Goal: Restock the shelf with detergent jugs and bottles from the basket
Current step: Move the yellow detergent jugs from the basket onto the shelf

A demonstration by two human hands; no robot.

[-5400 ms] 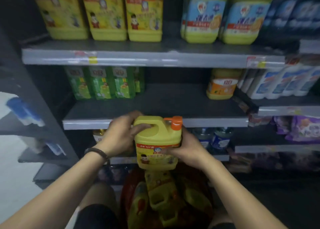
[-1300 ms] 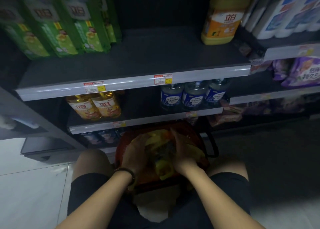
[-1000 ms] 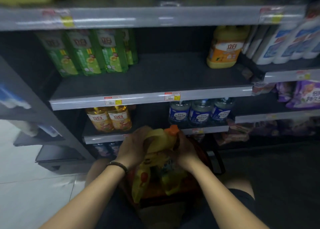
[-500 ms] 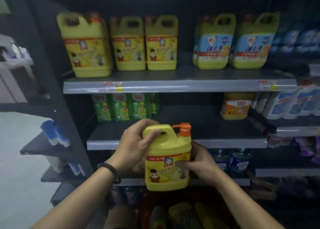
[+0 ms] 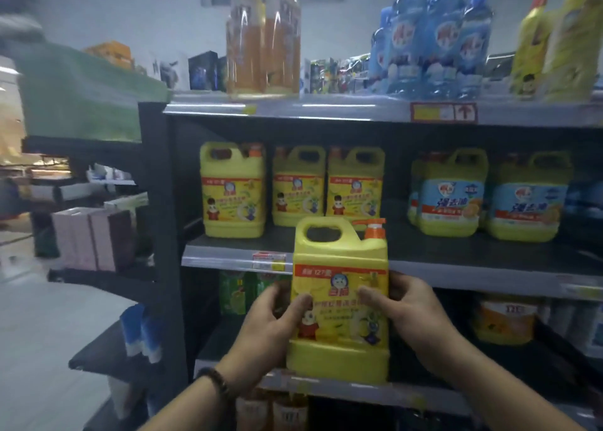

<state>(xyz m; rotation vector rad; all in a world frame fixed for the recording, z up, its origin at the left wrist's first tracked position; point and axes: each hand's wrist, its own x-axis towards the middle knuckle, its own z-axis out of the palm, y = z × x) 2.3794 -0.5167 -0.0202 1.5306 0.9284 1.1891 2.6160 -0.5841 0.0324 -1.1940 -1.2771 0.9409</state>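
Both hands are on a yellow plastic detergent jug (image 5: 339, 300) with a moulded handle and an orange pump cap. It's held upright out in front of the dark metal shelf (image 5: 456, 269). The left hand (image 5: 267, 326) wraps the jug's 9 o'clock side and the right hand (image 5: 417, 313) wraps its 3 o'clock side. The thumbs lie on the front label and the other fingers go round behind, where I can't see them. There's a dark beaded bracelet (image 5: 215, 380) on the left wrist, down at 7 o'clock.

The pump sits at the jug's 1 o'clock corner and the handle at 11. The jug's top overlaps the front lip of the shelf board. I honestly can't tell if it touches the lip or just hangs in front of it.

Up at 12 o'clock from the held jug, three matching yellow jugs (image 5: 298, 187) stand in a row on that board, with the one at the 9 o'clock end nearest the front edge. Over at 2 o'clock are two yellow jugs with blue labels (image 5: 452, 199), and a gap of board separates the two groups.

The top board has two tall clear bottles of orange liquid (image 5: 262, 39) at 12, some blue bottles (image 5: 434, 39) at 1 and yellow bottles (image 5: 554, 39) at 2. Green pouches (image 5: 235, 292) sit at 9 o'clock behind the left hand. An orange-labelled jug (image 5: 504, 321) sits at 3 o'clock on the lower board.
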